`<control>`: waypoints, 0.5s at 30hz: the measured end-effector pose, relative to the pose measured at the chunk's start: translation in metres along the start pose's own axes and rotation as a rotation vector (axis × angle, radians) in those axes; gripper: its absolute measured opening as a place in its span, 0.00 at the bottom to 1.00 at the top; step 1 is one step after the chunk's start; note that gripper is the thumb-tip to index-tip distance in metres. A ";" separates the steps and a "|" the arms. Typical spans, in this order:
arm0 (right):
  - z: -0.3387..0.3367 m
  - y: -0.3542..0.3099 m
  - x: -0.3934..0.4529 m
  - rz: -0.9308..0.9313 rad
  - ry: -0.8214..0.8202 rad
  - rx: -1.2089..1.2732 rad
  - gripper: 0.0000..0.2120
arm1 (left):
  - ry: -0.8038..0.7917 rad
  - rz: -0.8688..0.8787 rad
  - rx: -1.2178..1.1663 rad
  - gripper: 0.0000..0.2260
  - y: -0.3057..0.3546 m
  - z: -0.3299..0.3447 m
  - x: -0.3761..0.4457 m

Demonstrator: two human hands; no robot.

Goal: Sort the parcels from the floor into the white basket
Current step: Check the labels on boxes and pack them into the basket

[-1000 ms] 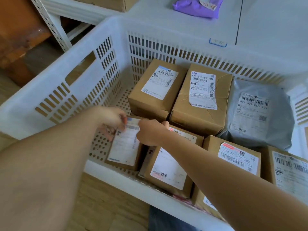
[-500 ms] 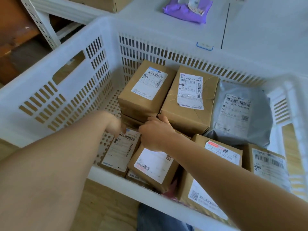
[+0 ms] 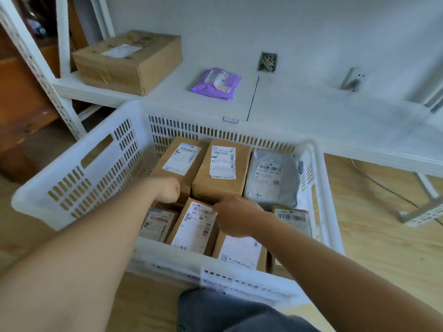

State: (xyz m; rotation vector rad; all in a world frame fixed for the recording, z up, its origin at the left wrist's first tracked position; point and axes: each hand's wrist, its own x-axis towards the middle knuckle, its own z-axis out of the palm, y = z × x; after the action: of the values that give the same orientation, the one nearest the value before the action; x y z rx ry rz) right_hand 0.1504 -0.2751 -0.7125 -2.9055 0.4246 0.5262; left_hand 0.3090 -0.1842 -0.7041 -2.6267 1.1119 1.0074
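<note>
The white basket stands on the wooden floor and holds several labelled parcels. At the back lie two brown boxes and a grey bag parcel. In the front row a small brown parcel lies at the left, a tall brown parcel leans in the middle, and more boxes sit to the right. My right hand pinches the top right corner of the tall brown parcel. My left hand hovers curled just above its top left edge; its fingertips are hidden.
A low white shelf runs behind the basket, carrying a large cardboard box and a purple bag. A perforated white shelf post rises at the left. A cable crosses the floor at the right. My knee is below the basket.
The view has tilted up and back. My left hand has let go of the small left parcel and lifted. The middle parcel has been stood more upright under my right hand.
</note>
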 end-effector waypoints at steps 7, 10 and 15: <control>-0.030 0.042 -0.097 0.235 0.121 0.020 0.15 | 0.097 0.044 0.032 0.13 0.074 -0.010 -0.058; -0.035 0.066 -0.144 0.336 0.173 0.042 0.16 | 0.144 0.083 0.073 0.12 0.114 -0.009 -0.080; -0.035 0.111 -0.229 0.488 0.227 0.097 0.14 | 0.214 0.195 0.112 0.11 0.190 -0.004 -0.115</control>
State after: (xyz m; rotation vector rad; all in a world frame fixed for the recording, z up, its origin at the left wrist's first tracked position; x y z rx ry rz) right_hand -0.0776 -0.3305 -0.6081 -2.7666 1.1708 0.2201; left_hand 0.1244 -0.2541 -0.6029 -2.6228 1.4494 0.6802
